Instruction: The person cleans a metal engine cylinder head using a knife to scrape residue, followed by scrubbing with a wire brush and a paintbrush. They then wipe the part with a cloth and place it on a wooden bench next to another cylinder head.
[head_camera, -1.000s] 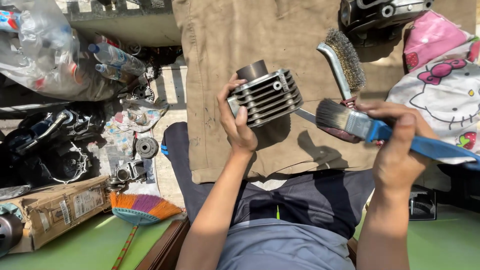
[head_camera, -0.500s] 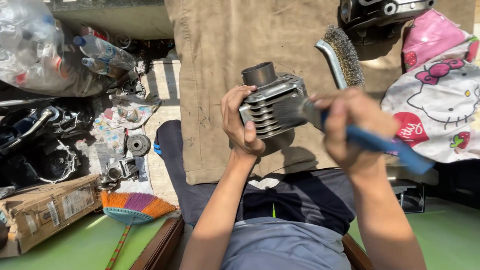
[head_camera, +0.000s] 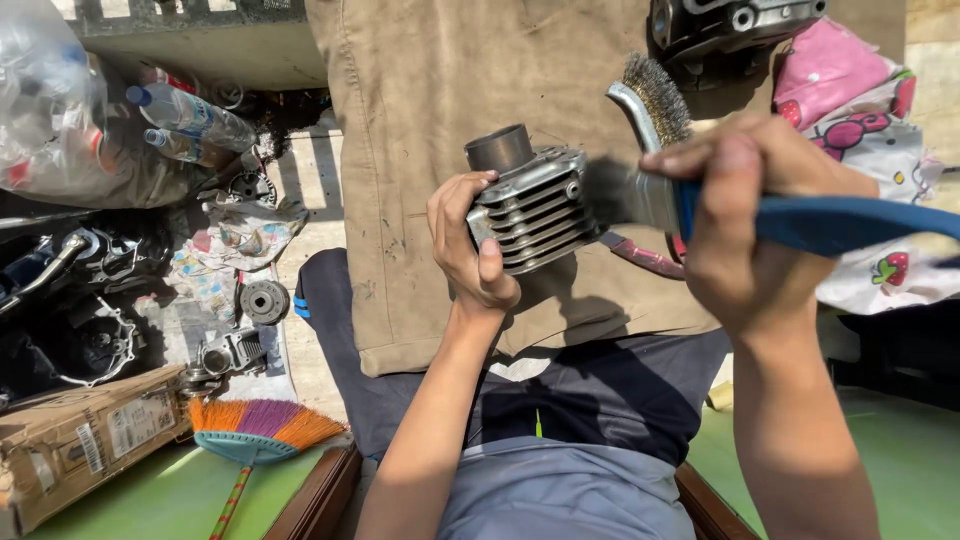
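Brush on cylinder, both hands full.
Left hand (head_camera: 470, 250) clamped on finned metal cylinder (head_camera: 530, 205), held up over tan cloth (head_camera: 430, 120) across the lap. Right hand (head_camera: 755, 220) wrapped around blue-handled brush (head_camera: 700, 210), bristles touching cylinder's right side. Wire brush (head_camera: 650, 100) lies on cloth just behind. Bottles (head_camera: 185, 120), engine parts (head_camera: 250, 300), box (head_camera: 85, 440) and broom (head_camera: 255, 435) at left.

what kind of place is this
Probably an informal outdoor engine repair spot: the left hand holds a finned engine cylinder, the right hand a blue-handled paintbrush, and engine parts lie on the ground.
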